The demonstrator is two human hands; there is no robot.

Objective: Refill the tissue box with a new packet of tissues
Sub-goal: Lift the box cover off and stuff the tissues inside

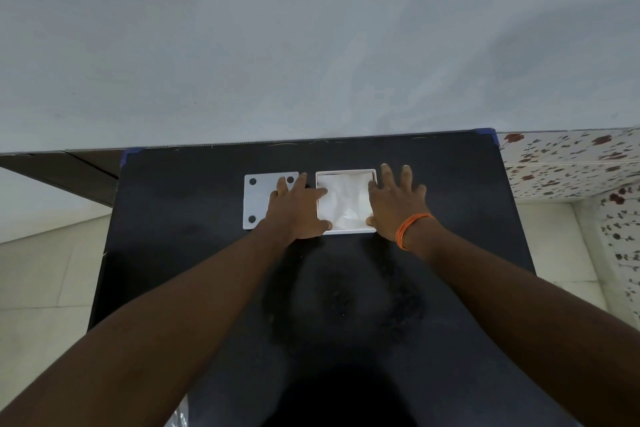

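Sitting open on the black table (207, 253), the tissue box (346, 231) holds the white tissues (346, 199) between two flat, spread hands, and its lid (259, 198) lies at 9 o'clock under the left hand (298, 208), nearer than the right hand (394, 204).

Black table (194, 253) bears tissue box (346, 172), lid (258, 199).

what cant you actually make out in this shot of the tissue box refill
- Head view: the fourth corner pad of the white base plate is hidden under the left hand.
- The side walls of the tissue box are covered by the left hand and the right hand.
- Whether the tissues have a wrapper: too washed out to tell.
- The clear shiny thing: cut off by the bottom edge.
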